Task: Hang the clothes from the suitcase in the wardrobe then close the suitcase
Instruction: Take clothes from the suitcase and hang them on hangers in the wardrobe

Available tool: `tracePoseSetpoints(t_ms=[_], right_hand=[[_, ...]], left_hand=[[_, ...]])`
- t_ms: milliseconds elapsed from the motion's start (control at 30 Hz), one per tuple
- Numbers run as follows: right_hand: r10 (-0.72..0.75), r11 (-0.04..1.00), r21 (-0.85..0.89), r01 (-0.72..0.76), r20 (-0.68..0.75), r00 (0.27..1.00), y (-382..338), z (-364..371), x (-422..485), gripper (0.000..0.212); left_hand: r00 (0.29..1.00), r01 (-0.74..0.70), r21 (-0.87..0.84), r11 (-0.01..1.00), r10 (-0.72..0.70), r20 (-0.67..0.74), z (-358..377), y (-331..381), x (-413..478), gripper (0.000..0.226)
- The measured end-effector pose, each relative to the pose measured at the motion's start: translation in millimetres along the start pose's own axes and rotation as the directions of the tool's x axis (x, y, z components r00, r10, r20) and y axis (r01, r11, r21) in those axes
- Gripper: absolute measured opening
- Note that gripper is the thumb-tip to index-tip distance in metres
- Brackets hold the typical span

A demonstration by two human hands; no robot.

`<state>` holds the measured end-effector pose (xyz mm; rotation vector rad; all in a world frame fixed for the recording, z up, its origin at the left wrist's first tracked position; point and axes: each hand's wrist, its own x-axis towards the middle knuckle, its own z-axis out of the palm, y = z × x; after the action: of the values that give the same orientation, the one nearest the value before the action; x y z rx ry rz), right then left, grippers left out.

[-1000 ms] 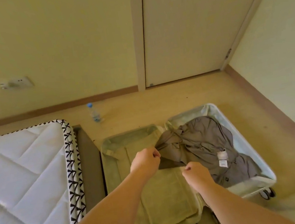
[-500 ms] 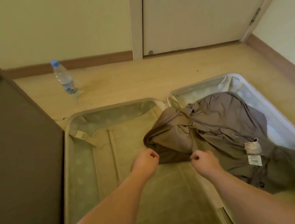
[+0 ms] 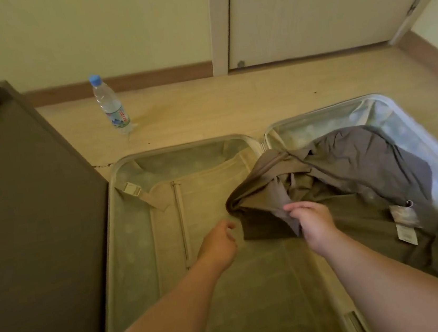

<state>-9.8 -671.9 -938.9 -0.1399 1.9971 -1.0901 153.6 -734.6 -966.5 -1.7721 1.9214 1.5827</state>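
The suitcase (image 3: 182, 144) lies open on the floor with both halves flat. Its left half shows only beige lining with a zip and a strap buckle. A crumpled grey-brown garment (image 3: 364, 164) with white label tags (image 3: 404, 223) fills the right half and spills over the hinge. My right hand (image 3: 314, 221) grips a fold of the garment near the hinge. My left hand (image 3: 218, 244) hovers over the left half just beside the garment's edge, its fingers loosely curled and holding nothing.
A dark brown bed frame side (image 3: 33, 216) stands close along the suitcase's left edge. A plastic water bottle (image 3: 111, 107) with a blue cap stands on the wooden floor behind. A pale closed door (image 3: 317, 7) is at the back wall.
The view has dropped closer to the suitcase. My left hand has let go of the garment's edge and drawn back a little, while my right hand has taken a fuller hold of the fold.
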Motion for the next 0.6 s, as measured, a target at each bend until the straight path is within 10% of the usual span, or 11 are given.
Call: tracePoseSetpoints(t_ms=[100,267,500,600], right_hand=[[0.209,0.956,0.144,-0.256,0.277,0.938,-17,21,-34,0.030],[0.228,0.952,0.087,-0.294,0.440,0.869,-49,35,-82,0.025],[-0.090,0.810,-0.524,0.261,0.328,0.940,-125,5,-168,0.082],[-0.253,0.627,-0.685,0.371,0.271,0.929,-178,-10,-206,0.055]], left_hand=[[0.975,-0.219,0.159,0.963,0.211,0.065,-4,15,-11,0.078],[0.994,-0.077,-0.150,0.986,0.088,0.069,-35,43,-47,0.034],[0.991,-0.130,-0.414,0.901,0.133,-0.023,-140,140,-160,0.030],[0.979,-0.186,-0.481,0.857,0.202,-0.018,-182,189,-215,0.021]])
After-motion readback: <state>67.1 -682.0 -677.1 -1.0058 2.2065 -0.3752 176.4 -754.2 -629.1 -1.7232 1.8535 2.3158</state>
